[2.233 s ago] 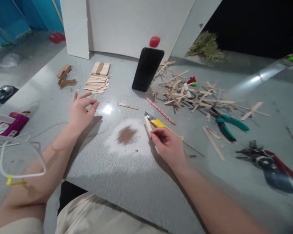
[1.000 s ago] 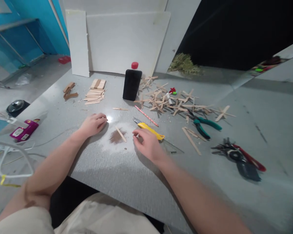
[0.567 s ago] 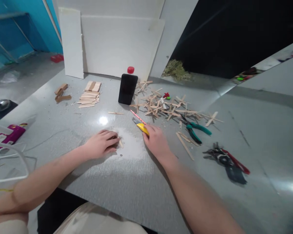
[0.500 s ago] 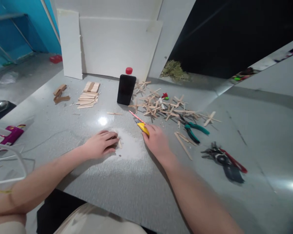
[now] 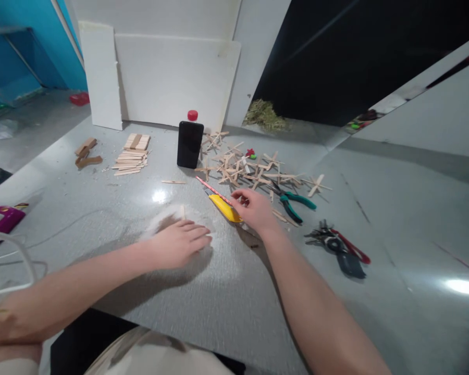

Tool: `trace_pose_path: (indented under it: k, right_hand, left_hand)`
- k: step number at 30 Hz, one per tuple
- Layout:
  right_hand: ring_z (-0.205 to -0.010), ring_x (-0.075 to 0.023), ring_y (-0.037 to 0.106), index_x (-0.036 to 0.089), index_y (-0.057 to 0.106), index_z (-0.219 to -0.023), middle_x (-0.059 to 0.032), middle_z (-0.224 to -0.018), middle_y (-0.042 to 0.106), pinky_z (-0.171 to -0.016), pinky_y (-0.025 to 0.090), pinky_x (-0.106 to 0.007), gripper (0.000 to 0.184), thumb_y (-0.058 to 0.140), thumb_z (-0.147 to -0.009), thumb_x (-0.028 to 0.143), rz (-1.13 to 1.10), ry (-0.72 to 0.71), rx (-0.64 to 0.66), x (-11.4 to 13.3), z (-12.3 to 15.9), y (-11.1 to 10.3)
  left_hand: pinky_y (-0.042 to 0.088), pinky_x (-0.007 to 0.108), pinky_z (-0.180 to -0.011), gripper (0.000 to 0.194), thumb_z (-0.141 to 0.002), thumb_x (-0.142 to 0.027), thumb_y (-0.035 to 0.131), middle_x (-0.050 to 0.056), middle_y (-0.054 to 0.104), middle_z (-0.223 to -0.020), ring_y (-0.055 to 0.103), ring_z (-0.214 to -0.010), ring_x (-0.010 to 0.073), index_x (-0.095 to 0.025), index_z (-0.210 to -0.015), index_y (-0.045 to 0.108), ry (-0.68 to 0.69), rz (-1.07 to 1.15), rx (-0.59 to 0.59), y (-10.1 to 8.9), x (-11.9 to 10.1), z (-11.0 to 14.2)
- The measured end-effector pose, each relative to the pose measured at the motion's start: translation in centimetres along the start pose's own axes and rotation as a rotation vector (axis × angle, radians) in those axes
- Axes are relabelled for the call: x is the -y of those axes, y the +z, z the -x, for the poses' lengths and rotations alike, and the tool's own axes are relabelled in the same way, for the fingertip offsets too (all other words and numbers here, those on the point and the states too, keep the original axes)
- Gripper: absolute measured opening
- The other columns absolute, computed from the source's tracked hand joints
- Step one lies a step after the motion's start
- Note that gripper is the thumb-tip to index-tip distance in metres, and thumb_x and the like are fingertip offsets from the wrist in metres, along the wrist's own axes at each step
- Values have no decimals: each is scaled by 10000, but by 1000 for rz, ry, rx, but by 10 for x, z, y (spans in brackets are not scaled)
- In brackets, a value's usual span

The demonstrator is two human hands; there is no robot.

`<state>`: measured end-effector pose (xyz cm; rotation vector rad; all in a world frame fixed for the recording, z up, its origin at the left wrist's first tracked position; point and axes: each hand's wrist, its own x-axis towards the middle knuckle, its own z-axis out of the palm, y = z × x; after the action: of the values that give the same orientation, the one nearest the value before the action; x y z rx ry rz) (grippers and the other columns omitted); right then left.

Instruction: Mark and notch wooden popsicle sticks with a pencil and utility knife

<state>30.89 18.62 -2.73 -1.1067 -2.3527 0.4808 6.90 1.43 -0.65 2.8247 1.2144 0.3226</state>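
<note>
My left hand [image 5: 180, 244] lies flat, palm down, with its fingers stretched out over a whitish patch on the grey tabletop. The tip of a wooden craft stick [image 5: 183, 211] shows beyond its knuckles, next to a brown smudge partly covered by the hand. My right hand [image 5: 254, 209] has its thumb and index finger closed at the near end of a pink patterned pencil [image 5: 214, 190]. Directly below those fingers, a yellow utility knife [image 5: 223, 208] rests on the table, blade pointing away to the left.
Behind are an upright black phone [image 5: 189, 145], stacked craft sticks [image 5: 131, 160], brown paper strips [image 5: 87, 153] and many crossed-stick pieces [image 5: 238, 169]. Green-handled pliers [image 5: 293, 202] and a red-and-black tool [image 5: 342, 250] lie right. One stick [image 5: 173, 182] lies alone.
My right hand set a craft stick down on the brown smudge, took hold of the knife, then shifted from it to the pencil. My left hand came down flat over the whitish patch.
</note>
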Motion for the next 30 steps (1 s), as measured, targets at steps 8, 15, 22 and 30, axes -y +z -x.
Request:
trace_pose_path:
  k: [8,15,22,30]
  right_hand:
    - [-1148,-245,677,188,653,-1286,-98,-1324,665,-987,592,-479,333,664,-1022,392,29,-122,148,-1,-2,2]
    - [-1108,-233,685,192,644,-1299,-98,-1315,663,-947,608,-452,344,659,-1025,400,145,-39,194,-13,-2,-1]
    - [-1107,-234,688,184,650,-1284,-95,-1299,672,-949,608,-456,335,666,-1022,391,219,-96,219,-17,-3,-7]
    - [-1111,-236,685,186,649,-1287,-95,-1304,669,-953,605,-459,337,667,-1021,392,316,-155,233,-18,-2,1]
  left_hand:
    - [575,483,-1006,441,-1008,-500,646,113,659,-1318,662,-1175,254,-162,-1291,639,40,-70,21,45,-48,-93]
    - [621,392,-892,315,-1020,-387,658,92,685,-1216,692,-1026,198,-158,-1237,655,95,-154,80,49,-61,-66]
    - [620,396,-893,308,-1016,-389,663,86,688,-1200,692,-1026,199,-156,-1218,660,175,-230,54,42,-54,-62]
    - [627,398,-875,348,-1015,-395,666,92,682,-1231,695,-1032,208,-164,-1275,639,222,-347,90,46,-73,-55]
